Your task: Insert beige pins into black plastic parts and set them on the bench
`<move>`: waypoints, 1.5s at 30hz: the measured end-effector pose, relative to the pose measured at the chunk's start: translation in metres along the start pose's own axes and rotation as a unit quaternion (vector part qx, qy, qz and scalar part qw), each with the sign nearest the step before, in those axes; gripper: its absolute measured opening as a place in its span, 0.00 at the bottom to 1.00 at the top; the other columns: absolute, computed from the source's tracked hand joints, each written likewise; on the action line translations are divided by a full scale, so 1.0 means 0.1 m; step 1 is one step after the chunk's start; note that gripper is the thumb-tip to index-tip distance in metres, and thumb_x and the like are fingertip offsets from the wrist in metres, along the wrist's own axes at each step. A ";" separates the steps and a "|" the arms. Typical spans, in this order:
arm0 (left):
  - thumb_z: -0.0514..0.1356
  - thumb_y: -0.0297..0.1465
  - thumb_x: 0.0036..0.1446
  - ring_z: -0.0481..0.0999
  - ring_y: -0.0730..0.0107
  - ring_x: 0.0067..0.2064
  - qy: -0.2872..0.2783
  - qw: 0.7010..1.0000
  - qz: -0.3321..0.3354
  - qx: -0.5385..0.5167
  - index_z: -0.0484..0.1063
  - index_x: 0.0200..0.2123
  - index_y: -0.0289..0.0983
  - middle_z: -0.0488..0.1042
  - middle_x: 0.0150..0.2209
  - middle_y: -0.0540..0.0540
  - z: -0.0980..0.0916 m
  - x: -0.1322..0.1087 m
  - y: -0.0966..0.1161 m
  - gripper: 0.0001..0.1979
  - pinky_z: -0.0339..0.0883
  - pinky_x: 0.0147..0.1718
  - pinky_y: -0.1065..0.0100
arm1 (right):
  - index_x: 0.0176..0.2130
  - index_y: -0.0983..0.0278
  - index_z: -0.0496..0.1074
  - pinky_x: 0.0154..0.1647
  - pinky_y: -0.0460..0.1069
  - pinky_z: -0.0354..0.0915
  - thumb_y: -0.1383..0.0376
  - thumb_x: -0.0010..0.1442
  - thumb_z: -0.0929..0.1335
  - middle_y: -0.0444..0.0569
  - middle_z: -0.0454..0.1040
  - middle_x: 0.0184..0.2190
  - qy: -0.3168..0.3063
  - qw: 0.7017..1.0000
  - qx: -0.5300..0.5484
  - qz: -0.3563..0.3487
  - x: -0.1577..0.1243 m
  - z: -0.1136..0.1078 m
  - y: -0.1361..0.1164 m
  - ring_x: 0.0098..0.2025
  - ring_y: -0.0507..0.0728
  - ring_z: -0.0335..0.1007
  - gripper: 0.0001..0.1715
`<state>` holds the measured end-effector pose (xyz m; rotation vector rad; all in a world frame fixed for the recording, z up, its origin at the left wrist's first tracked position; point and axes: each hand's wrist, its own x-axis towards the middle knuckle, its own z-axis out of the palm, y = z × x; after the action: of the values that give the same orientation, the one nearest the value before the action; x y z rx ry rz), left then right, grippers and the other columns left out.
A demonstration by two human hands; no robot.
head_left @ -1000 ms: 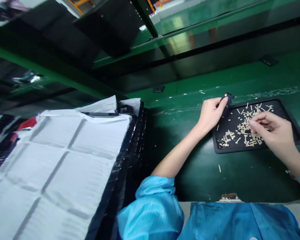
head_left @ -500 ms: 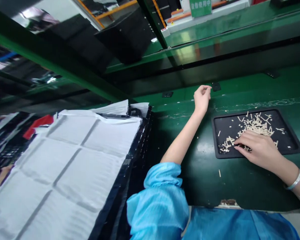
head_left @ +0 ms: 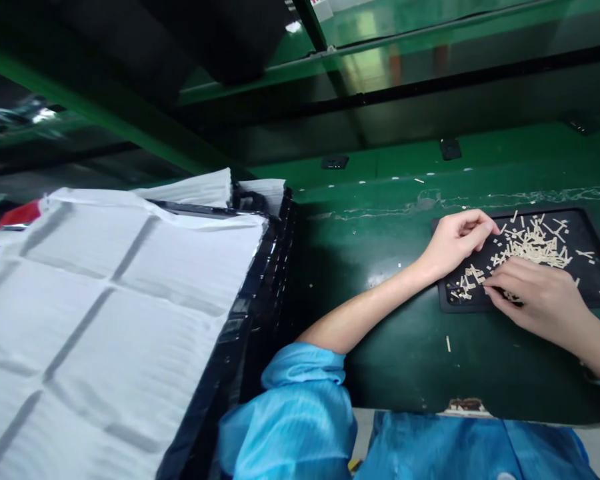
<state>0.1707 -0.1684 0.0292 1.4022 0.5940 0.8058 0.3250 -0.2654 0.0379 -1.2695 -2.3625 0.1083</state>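
Observation:
My left hand [head_left: 463,239] is over the left rear part of a black tray [head_left: 444,299], thumb and index finger pressed together beside small pale strips. Whether a strip is between those fingertips is too small to tell. My right hand [head_left: 543,293] is above the tray's front part, its thumb and fingers closed in a pinch; what is in it, if anything, I cannot make out. A heap of pale strips [head_left: 535,245] lies in the tray, partly hidden by the right hand. A smaller cluster of strips [head_left: 467,283] lies at the tray's left end.
On the green table [head_left: 380,320] lie a single strip [head_left: 449,343] in front of the tray and another strip [head_left: 419,180] behind it. Small black pieces [head_left: 450,149] sit along the back. To the left stands a stack of dark trays with a white sheet [head_left: 145,280] on top.
My left hand has come from the back of the table down and right to the tray. A pale strip now shows near where it was. My right hand stays at the tray; the view has tilted down.

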 end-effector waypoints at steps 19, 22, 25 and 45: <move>0.53 0.32 0.62 0.63 0.78 0.26 -0.084 0.994 0.002 0.075 0.64 0.30 0.35 0.63 0.24 0.53 0.17 -0.14 0.08 0.09 0.58 0.29 0.73 | 0.27 0.61 0.76 0.21 0.40 0.58 0.59 0.40 0.78 0.43 0.73 0.24 0.096 0.766 0.486 0.411 0.05 -0.06 0.18 0.23 0.47 0.64 0.13; 0.54 0.34 0.62 0.63 0.78 0.26 -0.089 0.995 0.007 0.053 0.64 0.30 0.34 0.63 0.23 0.53 0.17 -0.15 0.07 0.10 0.59 0.29 0.73 | 0.27 0.61 0.76 0.19 0.41 0.58 0.56 0.46 0.75 0.44 0.73 0.23 0.115 0.778 0.461 0.412 0.03 -0.05 0.18 0.22 0.47 0.63 0.12; 0.53 0.33 0.62 0.64 0.77 0.27 -0.089 0.991 0.025 0.098 0.66 0.31 0.34 0.64 0.24 0.52 0.18 -0.16 0.06 0.09 0.59 0.29 0.73 | 0.29 0.61 0.76 0.22 0.42 0.61 0.58 0.50 0.74 0.43 0.74 0.23 0.169 0.806 0.404 0.399 0.01 -0.02 0.16 0.24 0.48 0.66 0.09; 0.51 0.27 0.63 0.74 0.71 0.36 -0.071 0.919 0.078 0.380 0.71 0.34 0.35 0.76 0.34 0.48 0.24 -0.23 0.08 0.09 0.62 0.34 0.72 | 0.29 0.64 0.75 0.23 0.46 0.59 0.67 0.57 0.70 0.43 0.71 0.23 0.206 0.956 0.084 0.190 0.03 -0.06 0.08 0.20 0.48 0.59 0.04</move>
<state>0.1742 -0.2014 0.0375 2.2251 0.7254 0.6031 0.3323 -0.2594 0.0418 -1.4819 -1.7056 0.1456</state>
